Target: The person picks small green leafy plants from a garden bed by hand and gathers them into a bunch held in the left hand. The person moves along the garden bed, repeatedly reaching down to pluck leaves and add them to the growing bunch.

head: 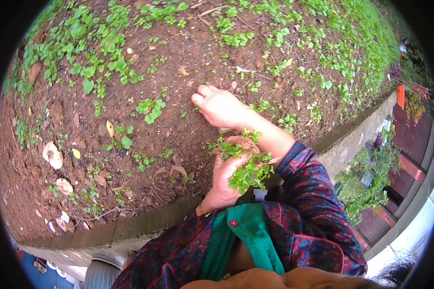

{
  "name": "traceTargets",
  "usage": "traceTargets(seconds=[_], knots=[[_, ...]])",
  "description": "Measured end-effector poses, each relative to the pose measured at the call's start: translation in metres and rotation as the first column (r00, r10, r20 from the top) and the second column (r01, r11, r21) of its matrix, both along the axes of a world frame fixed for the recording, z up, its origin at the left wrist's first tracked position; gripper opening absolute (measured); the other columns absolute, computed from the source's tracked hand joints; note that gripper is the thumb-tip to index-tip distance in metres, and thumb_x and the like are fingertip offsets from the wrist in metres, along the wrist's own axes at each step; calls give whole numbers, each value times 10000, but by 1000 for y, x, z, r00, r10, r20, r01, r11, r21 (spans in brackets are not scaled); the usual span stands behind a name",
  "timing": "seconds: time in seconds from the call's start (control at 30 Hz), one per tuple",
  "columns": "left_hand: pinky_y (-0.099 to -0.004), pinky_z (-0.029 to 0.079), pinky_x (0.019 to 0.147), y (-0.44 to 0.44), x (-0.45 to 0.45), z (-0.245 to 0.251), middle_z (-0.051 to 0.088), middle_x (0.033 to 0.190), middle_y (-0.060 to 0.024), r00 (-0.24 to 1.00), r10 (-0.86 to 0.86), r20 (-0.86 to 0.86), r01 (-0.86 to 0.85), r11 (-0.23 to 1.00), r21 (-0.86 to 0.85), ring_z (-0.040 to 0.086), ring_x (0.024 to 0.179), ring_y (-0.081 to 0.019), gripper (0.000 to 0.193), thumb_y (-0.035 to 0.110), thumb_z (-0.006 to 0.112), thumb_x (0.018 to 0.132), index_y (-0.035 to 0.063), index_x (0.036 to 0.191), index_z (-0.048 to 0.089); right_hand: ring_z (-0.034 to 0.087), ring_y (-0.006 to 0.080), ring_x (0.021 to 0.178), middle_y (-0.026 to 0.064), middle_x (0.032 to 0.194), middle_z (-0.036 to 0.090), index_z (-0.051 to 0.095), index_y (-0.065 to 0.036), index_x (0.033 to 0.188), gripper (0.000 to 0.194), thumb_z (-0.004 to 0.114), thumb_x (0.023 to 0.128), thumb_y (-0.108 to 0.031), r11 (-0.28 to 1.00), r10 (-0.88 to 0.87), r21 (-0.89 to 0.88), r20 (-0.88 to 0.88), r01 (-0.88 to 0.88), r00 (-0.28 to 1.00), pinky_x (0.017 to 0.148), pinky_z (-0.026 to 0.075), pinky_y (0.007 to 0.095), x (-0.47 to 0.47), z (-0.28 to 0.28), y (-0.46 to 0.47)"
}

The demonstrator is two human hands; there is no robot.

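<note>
My left hand (pixel 227 176) is closed around a bunch of uprooted leafy weeds (pixel 251 177), held close in front of my chest. Leaves hang over the fingers, and a brown soil-coloured clump (pixel 244 142) shows at the top of the bunch. Across the garden bed, my right hand (pixel 217 104) reaches low over bare brown soil (pixel 181 133), its fingers curled. Whether anything is between those fingers is hidden. Left of it grows a small lobed-leaf seedling (pixel 151 110). A small pale object with a yellowish edge (pixel 225 130) pokes out below my right wrist.
A concrete kerb (pixel 144 222) edges the bed in front of me. Denser green weeds (pixel 90 47) cover the far left, more (pixel 350 36) the far right. Dry leaves (pixel 52 155) and twigs lie about. Beyond the right-hand kerb are bushy plants (pixel 369 177); a tyre (pixel 101 275) stands lower left.
</note>
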State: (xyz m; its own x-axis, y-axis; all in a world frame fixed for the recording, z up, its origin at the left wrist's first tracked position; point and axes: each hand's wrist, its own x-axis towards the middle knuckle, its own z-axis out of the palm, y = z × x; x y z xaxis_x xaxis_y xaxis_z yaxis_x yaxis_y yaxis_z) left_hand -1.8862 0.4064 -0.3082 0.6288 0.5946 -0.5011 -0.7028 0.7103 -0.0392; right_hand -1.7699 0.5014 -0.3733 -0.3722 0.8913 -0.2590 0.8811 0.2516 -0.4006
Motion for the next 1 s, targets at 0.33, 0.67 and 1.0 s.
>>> traceTargets(seconds=[0.33,0.67,1.0], knots=[[-343,518,715,-3,3,-4,523,967,-122,996,65,65,-67,998,22,549,888,-215,176,-19,480,790,15,962,482,575,394,836,230,877,548,491,44,886,148,510,763,-37,970,-235,-125,-290,206,928,749,476,439,5,-13,2],[-321,503,715,-1,1,0,529,958,-111,998,42,38,-42,999,-8,548,889,-207,184,-21,487,783,25,960,494,528,112,635,42,744,550,493,-79,883,111,581,821,-56,527,-829,-503,-481,685,284,559,472,247,72,31,-42],[-332,481,751,-1,2,0,533,958,-106,998,46,53,-45,999,-14,546,889,-203,183,-33,486,777,30,948,501,506,117,551,85,783,548,396,-1,1152,382,567,813,43,67,-905,-396,-412,916,-111,426,381,229,138,-11,-37]])
